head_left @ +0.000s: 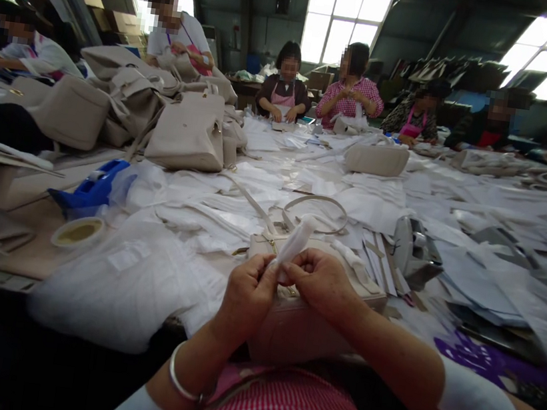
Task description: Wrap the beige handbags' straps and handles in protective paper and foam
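Both of my hands meet over a beige handbag (pixel 301 336) that lies at the table's front edge, close to my body. My left hand (pixel 249 292) pinches a strip of thin white wrapping material (pixel 296 238), whose free end sticks up and away from me. The fingers of my right hand (pixel 321 278) are closed on the same strip, just right of the left thumb. What the strip wraps, if anything, is hidden. The bag's thin strap (pixel 317 201) loops on the table behind it, and a white-wrapped handle part (pixel 352 259) rests on the bag's right side.
Several beige bags (pixel 187 130) are piled at the left back. A blue tape dispenser (pixel 97 185) and a tape roll (pixel 78 231) lie left, a grey tape dispenser (pixel 413 250) right. White sheets (pixel 380 199) spread across the table. Several co-workers sit or stand along the far side.
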`<state>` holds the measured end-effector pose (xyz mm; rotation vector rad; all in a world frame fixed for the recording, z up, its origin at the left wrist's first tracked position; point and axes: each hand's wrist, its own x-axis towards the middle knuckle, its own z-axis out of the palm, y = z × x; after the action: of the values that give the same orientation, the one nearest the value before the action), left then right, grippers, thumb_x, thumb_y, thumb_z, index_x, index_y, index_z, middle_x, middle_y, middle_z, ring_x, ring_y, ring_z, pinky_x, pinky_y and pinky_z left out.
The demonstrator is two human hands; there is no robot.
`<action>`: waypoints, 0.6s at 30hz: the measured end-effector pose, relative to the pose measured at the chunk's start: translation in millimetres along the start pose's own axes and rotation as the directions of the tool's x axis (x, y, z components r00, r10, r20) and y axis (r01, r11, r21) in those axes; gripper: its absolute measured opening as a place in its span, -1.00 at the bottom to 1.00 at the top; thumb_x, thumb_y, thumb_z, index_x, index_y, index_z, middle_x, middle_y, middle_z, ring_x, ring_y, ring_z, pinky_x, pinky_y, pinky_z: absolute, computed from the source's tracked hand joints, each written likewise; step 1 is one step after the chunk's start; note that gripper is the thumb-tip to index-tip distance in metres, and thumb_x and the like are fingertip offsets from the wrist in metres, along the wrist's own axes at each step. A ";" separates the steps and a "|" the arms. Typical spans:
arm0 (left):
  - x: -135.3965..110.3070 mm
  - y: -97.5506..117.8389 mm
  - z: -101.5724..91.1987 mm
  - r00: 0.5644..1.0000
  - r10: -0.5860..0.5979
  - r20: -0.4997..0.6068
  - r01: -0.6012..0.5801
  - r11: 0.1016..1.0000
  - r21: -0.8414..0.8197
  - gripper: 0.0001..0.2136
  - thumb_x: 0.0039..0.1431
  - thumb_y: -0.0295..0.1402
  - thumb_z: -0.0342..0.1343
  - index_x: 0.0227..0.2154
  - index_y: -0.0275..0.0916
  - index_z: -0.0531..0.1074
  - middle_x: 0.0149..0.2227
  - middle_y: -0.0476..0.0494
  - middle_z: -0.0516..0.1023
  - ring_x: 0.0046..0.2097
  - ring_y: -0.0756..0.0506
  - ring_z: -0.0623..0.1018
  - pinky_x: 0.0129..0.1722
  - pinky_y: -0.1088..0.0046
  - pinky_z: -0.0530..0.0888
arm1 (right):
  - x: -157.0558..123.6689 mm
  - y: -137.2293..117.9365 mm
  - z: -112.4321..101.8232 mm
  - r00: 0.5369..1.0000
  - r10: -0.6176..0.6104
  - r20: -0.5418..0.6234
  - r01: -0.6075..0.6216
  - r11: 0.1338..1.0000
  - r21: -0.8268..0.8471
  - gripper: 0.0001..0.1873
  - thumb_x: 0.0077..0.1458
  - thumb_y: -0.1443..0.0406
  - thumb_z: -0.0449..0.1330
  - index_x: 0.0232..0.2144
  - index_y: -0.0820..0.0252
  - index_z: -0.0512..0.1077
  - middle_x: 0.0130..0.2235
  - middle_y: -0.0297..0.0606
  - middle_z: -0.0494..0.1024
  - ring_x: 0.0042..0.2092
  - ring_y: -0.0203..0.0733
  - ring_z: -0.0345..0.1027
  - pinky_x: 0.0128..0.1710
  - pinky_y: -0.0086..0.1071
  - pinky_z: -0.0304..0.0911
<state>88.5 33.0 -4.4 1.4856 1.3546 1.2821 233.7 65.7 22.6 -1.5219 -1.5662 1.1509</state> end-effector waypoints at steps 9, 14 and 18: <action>3.0 3.0 -8.6 0.954 -0.171 0.248 0.263 0.874 -0.408 -0.77 0.27 -0.24 0.09 -0.22 -0.31 0.52 -0.40 -0.10 0.60 -0.38 -0.03 0.56 -0.32 0.48 0.49 | -4.5 -5.7 -7.2 0.971 -0.185 0.152 0.184 0.983 0.025 -0.76 0.12 0.21 0.19 -0.54 0.18 0.43 -0.55 -0.35 0.52 -0.51 -0.30 0.34 -0.51 -0.44 0.17; 8.9 -0.3 -14.7 0.925 -0.158 0.344 0.281 0.897 -0.342 -0.73 0.31 -0.20 0.05 -0.33 -0.30 0.51 -0.45 -0.07 0.54 -0.40 0.00 0.50 -0.34 0.51 0.41 | -2.7 -4.9 -13.1 0.881 -0.413 0.232 0.412 0.910 0.053 -0.78 0.18 0.30 0.15 -0.52 0.16 0.38 -0.50 -0.38 0.55 -0.46 -0.32 0.40 -0.43 -0.47 0.26; 9.8 -9.5 -19.3 0.906 -0.072 0.417 0.294 0.816 -0.498 -0.74 0.32 -0.22 0.05 -0.36 -0.30 0.49 -0.44 -0.06 0.49 -0.37 0.01 0.44 -0.32 0.53 0.36 | 1.7 -5.0 -17.7 0.811 -0.508 0.291 0.521 0.853 0.037 -0.86 0.15 0.30 0.20 -0.46 0.20 0.45 -0.45 -0.32 0.58 -0.43 -0.29 0.42 -0.40 -0.45 0.28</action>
<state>66.9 42.3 -7.2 1.0823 0.7562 1.0619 247.5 70.2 33.9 -0.8744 -2.0511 1.0483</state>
